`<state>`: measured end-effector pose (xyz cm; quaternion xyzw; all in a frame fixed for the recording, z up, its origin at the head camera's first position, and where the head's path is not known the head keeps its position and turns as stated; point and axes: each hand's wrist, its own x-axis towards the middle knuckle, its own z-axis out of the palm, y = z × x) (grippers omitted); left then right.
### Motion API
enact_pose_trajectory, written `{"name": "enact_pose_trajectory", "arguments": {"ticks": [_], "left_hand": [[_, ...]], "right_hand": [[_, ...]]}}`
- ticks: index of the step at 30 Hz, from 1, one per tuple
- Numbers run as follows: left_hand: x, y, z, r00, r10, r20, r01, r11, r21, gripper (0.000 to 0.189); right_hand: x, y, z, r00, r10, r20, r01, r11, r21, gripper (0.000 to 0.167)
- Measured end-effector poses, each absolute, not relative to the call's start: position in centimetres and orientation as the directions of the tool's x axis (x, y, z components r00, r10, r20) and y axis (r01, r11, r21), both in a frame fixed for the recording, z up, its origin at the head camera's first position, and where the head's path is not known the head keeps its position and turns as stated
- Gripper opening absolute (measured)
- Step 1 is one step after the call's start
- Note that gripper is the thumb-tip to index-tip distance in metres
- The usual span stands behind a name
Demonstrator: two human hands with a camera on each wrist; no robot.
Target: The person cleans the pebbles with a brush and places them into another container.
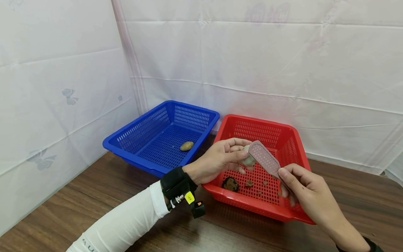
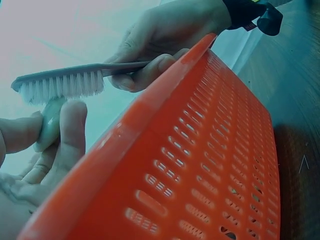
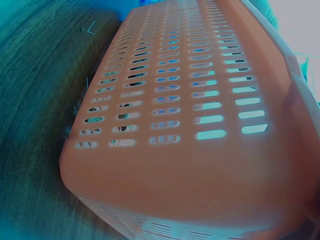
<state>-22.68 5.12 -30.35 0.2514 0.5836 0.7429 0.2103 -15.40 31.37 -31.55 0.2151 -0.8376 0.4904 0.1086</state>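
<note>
My left hand (image 1: 215,159) pinches a pale greenish egg (image 1: 248,161) between thumb and fingers above the red basket (image 1: 245,203). From the other side, my right hand (image 1: 310,190) grips the handle of a pinkish-grey scrubbing brush (image 1: 264,159). In the left wrist view, white bristles (image 2: 65,86) face down and meet the top of the egg (image 2: 49,125). Inside the red basket lies a dark lump with a brown crust (image 1: 231,183), along with brown crumbs (image 1: 249,183). The right wrist view shows only the basket's outer wall (image 3: 165,180) and table, with the right hand hidden.
A blue basket (image 1: 126,154) stands to the left of the red one, holding a yellowish-brown egg (image 1: 187,146). Both sit on a dark wooden table (image 1: 78,206). White patterned sheeting (image 1: 252,63) hangs behind and on the left.
</note>
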Motion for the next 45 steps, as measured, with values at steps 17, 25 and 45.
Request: {"name": "enact_pose_trajectory", "arguments": {"ticks": [17,25,45], "left_hand": [[-22.57,5.07,-30.34,-0.738,0.659,0.143,0.024,-0.186,0.982,0.043],[-22.52,4.93,-30.23,-0.763,0.637,0.108,-0.020,-0.190,0.982,0.039],[-22.67,4.91,-30.63,-0.756,0.638,0.147,0.080,-0.133,0.988,0.042]], "right_hand": [[-15.45,31.42,-31.54,-0.894,-0.246,0.374,-0.447,0.432,-0.783,0.018],[-15.51,31.34,-31.55,-0.897,-0.243,0.368,-0.440,0.440,-0.783,0.018],[-15.45,31.54,-31.58,-0.891,-0.259,0.374,-0.450,0.385,-0.806,0.017]]}}
